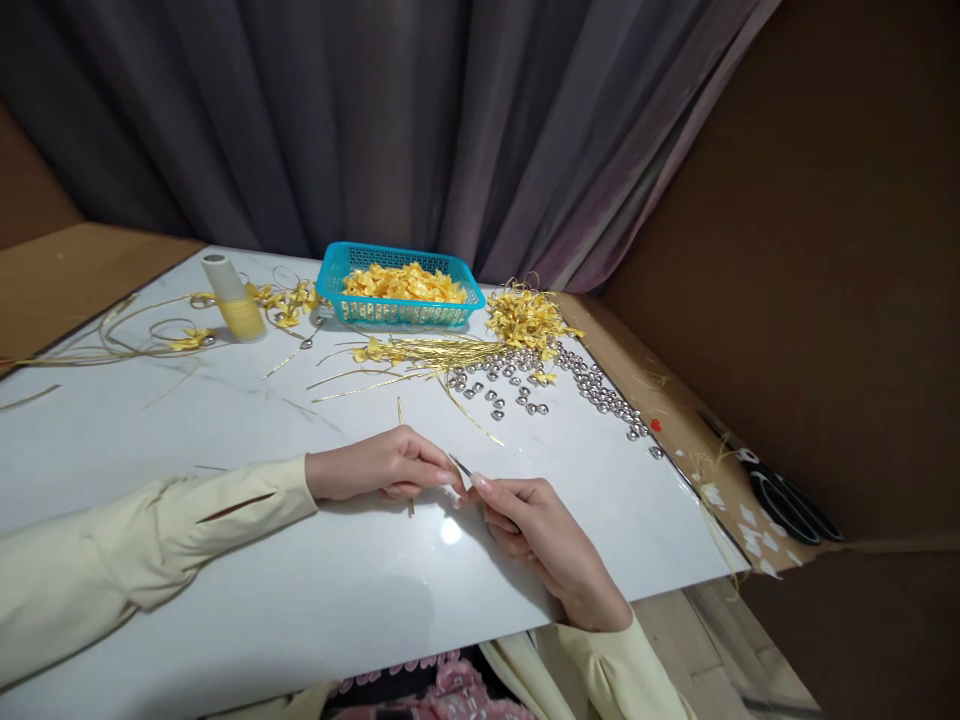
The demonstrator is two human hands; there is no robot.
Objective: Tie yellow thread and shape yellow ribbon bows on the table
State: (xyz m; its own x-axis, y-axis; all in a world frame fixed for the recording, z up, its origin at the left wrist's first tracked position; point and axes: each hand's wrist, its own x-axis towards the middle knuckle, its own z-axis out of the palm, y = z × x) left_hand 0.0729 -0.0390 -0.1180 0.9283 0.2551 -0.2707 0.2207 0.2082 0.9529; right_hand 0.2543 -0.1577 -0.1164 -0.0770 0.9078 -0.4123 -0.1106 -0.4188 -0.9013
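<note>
At the middle of the glossy white tabletop, the left hand and the right hand meet fingertip to fingertip, both pinched on a thin gold wire strip that runs under the left fingers. At twelve o'clock from the hands lies a bundle of gold strips with yellow bows, and beyond it a turquoise plastic basket of yellow ribbon pieces. Small silver beads scatter at one o'clock. A pale yellow thread spool stands at eleven o'clock. Black scissors lie at three o'clock.
</note>
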